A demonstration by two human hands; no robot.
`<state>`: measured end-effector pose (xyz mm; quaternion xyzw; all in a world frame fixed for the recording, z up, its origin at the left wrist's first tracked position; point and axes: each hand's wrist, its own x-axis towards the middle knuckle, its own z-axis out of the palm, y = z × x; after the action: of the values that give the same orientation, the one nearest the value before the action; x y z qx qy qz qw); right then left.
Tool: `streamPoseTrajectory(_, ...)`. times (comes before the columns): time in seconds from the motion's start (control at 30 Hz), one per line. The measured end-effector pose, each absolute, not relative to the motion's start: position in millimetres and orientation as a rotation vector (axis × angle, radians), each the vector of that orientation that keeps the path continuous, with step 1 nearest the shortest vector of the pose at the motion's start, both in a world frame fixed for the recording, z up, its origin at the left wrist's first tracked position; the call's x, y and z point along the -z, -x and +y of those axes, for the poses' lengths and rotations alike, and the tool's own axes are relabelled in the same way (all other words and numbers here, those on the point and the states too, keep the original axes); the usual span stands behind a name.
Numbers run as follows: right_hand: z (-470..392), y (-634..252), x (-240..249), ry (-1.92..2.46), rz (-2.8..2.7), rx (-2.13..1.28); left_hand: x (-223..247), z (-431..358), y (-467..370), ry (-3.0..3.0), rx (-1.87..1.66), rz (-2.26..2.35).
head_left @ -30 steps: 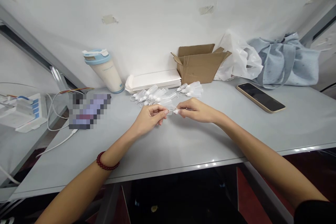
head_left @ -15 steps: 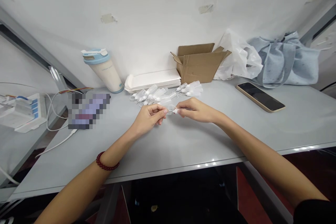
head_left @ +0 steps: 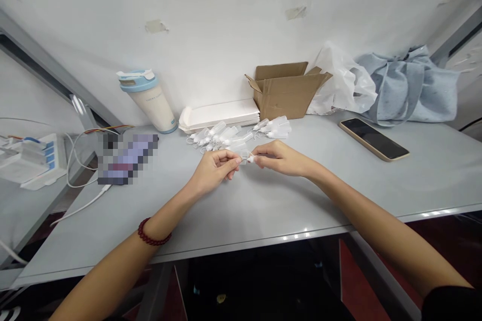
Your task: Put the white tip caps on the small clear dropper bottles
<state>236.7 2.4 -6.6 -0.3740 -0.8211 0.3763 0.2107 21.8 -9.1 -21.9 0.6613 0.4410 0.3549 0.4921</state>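
My left hand (head_left: 220, 168) is closed in a pinch, thumb against forefinger, at the thin tip of a small needle-tip bottle; what exactly it grips there is too small to tell. Facing it, my right hand (head_left: 280, 157) is closed around that needle-tip bottle, whose white nozzle (head_left: 251, 159) sticks out from the fingertips toward the left. The bottle's body is mostly hidden by the right fingers. Just behind both hands lies a pile of similar clear bottles (head_left: 226, 135) with white caps, and a smaller group of bottles (head_left: 277, 128) sits to its right.
White flat boxes (head_left: 222, 113) and an open cardboard box (head_left: 288, 95) stand along the wall. A tumbler (head_left: 152, 105) and a pixelated item (head_left: 128, 159) are leftward. A plastic bag (head_left: 341, 83), a blue bag (head_left: 422, 90) and a phone (head_left: 373, 139) are rightward.
Both hands stay almost in place. The left fingertips have shifted very slightly right, closer to the nozzle.
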Motion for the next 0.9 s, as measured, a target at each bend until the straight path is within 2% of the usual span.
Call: streamPoseTrajectory(0.9,-4.4,-230.8,16.4,0.989,-2.06,-1.379,27.6,-11.1,-22.3,-1.561,-0.81,1.018)
